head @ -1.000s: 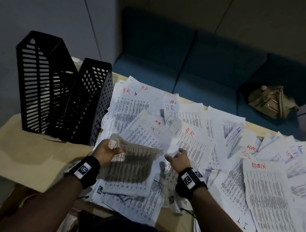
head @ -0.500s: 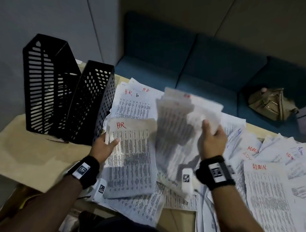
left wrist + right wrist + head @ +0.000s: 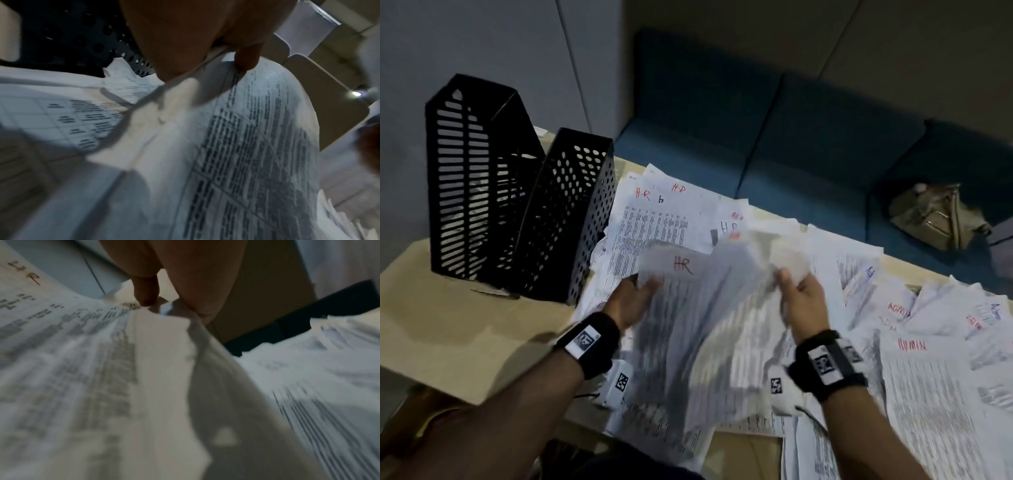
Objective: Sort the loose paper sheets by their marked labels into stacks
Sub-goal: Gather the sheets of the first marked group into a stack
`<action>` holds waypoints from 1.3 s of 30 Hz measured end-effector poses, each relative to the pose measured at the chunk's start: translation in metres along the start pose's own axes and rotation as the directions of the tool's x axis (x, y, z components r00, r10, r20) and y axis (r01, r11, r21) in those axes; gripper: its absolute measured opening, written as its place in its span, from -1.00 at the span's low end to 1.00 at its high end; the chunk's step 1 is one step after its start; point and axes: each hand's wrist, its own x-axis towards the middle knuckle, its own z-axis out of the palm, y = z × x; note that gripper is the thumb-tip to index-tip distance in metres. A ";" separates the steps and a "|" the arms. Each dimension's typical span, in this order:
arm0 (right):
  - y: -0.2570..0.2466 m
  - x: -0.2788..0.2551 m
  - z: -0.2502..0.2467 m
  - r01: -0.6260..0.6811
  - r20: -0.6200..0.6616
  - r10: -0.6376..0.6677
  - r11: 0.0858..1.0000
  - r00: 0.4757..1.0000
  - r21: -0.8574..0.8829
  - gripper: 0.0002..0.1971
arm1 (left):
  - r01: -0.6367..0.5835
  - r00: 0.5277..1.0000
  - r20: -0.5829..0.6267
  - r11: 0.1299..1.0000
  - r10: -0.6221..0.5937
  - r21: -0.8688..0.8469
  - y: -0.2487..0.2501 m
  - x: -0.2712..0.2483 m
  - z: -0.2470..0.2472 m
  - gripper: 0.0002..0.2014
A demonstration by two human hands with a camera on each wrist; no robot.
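Printed sheets (image 3: 654,219) marked HR in red cover the table's middle, and sheets marked ADMIN (image 3: 914,346) lie at the right. My left hand (image 3: 640,291) pinches the top left corner of a sheet labelled HR (image 3: 681,270), lifted off the pile. In the left wrist view that sheet (image 3: 246,146) hangs from my thumb and finger. My right hand (image 3: 791,284) pinches the crumpled top edge of a second sheet (image 3: 750,274), raised and overlapping the first. The right wrist view shows that sheet (image 3: 164,353) held between fingertips.
Two black perforated file holders (image 3: 524,212) stand upright at the table's left, close to the paper pile. Bare tan table (image 3: 448,325) lies in front of them. A blue sofa (image 3: 791,137) with a tan bag (image 3: 935,216) runs behind the table.
My right hand came down and left with its sheet, which now overlaps the HR sheet. My left hand lifted the HR sheet off the pile by its corner.
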 end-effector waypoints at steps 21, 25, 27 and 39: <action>0.057 -0.008 0.048 0.123 0.230 -0.109 0.991 0.967 -0.051 -0.50 | -0.424 0.880 0.278 0.901 0.385 0.091 -0.003 -0.018 0.004 -0.58; 0.061 -0.013 0.054 0.268 0.241 -0.194 0.905 0.951 -0.331 -0.74 | -0.353 0.909 0.235 0.936 0.345 -0.009 -0.008 -0.021 0.007 -0.56; 0.061 -0.016 0.056 0.218 0.193 -0.158 0.914 0.968 -0.342 -0.81 | -0.311 0.922 0.232 0.950 0.309 -0.027 -0.016 -0.024 0.008 -0.39; 0.086 -0.009 0.007 -0.512 -0.306 0.411 0.707 0.859 -0.488 -0.19 | -0.101 0.977 0.215 0.887 0.002 0.450 -0.046 -0.017 0.004 -0.62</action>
